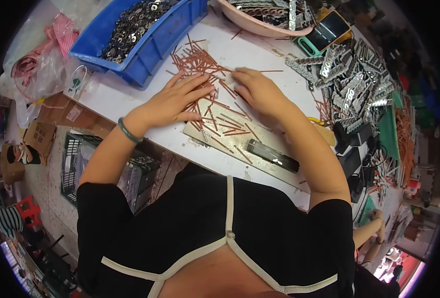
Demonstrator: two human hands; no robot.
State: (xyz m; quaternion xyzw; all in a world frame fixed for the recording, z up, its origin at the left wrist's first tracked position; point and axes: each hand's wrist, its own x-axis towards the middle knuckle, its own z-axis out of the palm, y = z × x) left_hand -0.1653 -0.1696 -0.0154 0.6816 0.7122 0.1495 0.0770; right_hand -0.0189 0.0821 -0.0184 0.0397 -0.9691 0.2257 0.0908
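My left hand [180, 98], with a green bangle [129, 130] at the wrist, lies palm down and fingers spread on a pile of thin reddish-brown strips [196, 60]. My right hand [260, 93] rests on the table at the pile's right side. Its fingers are curled together, and what they may hold is hidden. A small whitish bit shows by its fingertips. Nearer me, more loose strips are scattered over a pale flat board [215, 130]. A dark, glossy oblong tool [273, 155] lies on that board, below my right forearm.
A blue bin [148, 57] of small dark metal pieces stands at the far left. At the back is a pink basin [264, 27] with silvery strips; a heap of silvery link-like pieces [349, 79] spreads on the right. A dark crate [73, 166] sits on the floor. Another person's arm [369, 231] shows lower right.
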